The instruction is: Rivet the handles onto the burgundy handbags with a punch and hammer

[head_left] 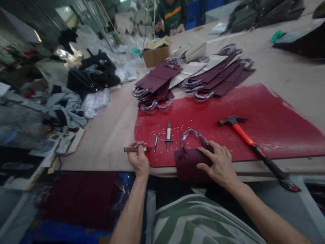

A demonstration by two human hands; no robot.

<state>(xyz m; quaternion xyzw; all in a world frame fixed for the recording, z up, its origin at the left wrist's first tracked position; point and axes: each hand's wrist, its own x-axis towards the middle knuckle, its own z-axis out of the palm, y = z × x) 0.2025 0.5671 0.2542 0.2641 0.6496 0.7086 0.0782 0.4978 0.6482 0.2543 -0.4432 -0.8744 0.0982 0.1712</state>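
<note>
My left hand (139, 160) is closed around a short bar-shaped hand tool (130, 149) with metal ends and a brown middle, held sideways over the mat's left edge. My right hand (220, 163) rests with fingers apart on a maroon bag panel (186, 166), which overhangs the table's front edge. The panel's plastic-wrapped handle (194, 131) arches up onto the red mat (269, 128). Between my hands lie a pronged metal punch (169, 132) with a white-wrapped shank and a thin metal rod tool (155, 143). Small metal bits are scattered around them.
A claw hammer (245, 135) lies right of my right hand, its grip past the front edge. Maroon panels with wrapped handles (223, 76) are piled behind the mat, near a cardboard box (156, 54). Black bags (92, 74) sit left. A person (172, 17) is across the table.
</note>
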